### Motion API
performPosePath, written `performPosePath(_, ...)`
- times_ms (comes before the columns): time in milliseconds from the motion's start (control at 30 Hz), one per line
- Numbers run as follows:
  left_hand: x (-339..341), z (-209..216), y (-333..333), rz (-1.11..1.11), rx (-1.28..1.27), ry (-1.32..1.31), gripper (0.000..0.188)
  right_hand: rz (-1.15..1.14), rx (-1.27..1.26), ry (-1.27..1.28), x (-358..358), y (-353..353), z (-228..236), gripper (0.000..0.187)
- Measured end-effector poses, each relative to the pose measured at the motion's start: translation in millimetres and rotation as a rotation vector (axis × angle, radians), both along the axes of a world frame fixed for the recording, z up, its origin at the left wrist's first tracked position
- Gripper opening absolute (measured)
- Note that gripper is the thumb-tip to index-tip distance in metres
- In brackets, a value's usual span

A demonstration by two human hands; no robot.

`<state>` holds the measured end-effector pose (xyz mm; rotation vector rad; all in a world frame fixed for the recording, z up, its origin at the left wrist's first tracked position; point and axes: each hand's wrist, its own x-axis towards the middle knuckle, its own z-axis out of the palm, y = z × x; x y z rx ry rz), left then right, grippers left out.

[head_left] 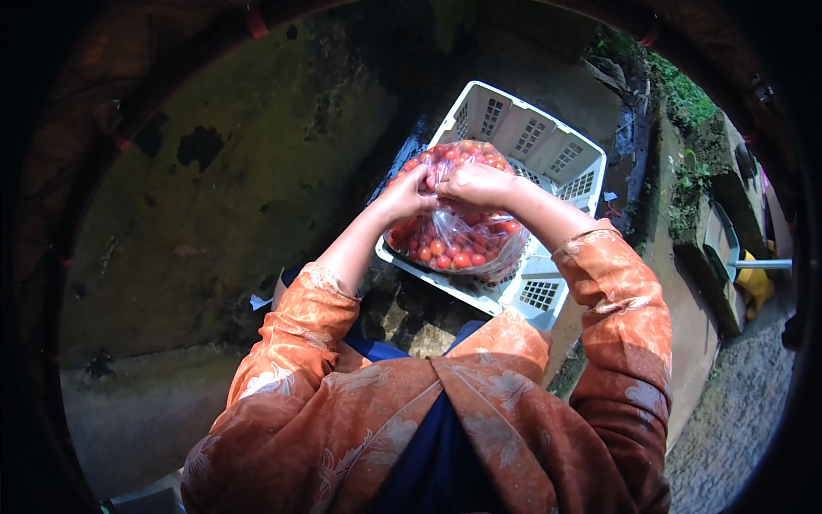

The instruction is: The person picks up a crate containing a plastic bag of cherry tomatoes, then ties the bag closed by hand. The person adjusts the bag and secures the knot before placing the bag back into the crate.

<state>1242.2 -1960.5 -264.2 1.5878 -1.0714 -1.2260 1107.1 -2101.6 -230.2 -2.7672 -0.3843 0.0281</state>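
A clear plastic bag (458, 224) full of small red tomatoes (438, 250) rests in the left part of a white plastic crate (541, 283). Both my hands meet at the top of the bag, over its gathered neck. My left hand (409, 195) is closed on the plastic, thumb and fingers pinched together. Beside it, my right hand (477, 187) is curled with its knuckles upward and also grips the bag's neck. Some of the fingertips are hidden between the hands. Below them the plastic spreads in folds over the tomatoes.
Slatted openings line the walls of the crate around the bag. Dark, stained concrete (197, 214) lies to the left. To the right run a low ledge with green plants (685, 98), a yellow object (753, 283) and a pale pole (765, 264).
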Motion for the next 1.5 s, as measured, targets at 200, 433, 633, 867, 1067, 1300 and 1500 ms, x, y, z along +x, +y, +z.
performPosePath(200, 5, -7, 7, -0.033, -0.182, -0.046, 0.029, -0.141, 0.263, -0.027, -6, -9, -6, 0.015)
performPosePath(433, -5, -5, 17, 0.067, -0.181, -0.330, 0.025, -0.350, 0.647, -0.031, -4, -4, -33, 0.016)
performPosePath(633, -8, 15, 18, 0.194, -0.031, 0.309, 0.020, -0.429, 0.688, -0.126, -10, 3, -5, 0.016)
performPosePath(867, -16, 13, 23, 0.298, -0.239, -0.006, 0.027, -0.706, 0.875, -0.176, -30, 22, 27, 0.013)
performPosePath(1067, -34, 7, 21, 0.493, -0.257, -0.211, 0.024, -0.734, 0.624, -0.293, -31, 57, -7, 0.019)
performPosePath(1300, -38, 14, 21, 0.477, -0.264, -0.394, 0.019, -0.750, 0.478, -0.444, -14, 56, -21, 0.015)
performPosePath(1500, -39, 12, 17, 0.474, -0.361, -0.602, 0.019, -0.899, 0.803, -0.260, -5, 50, -29, 0.018)
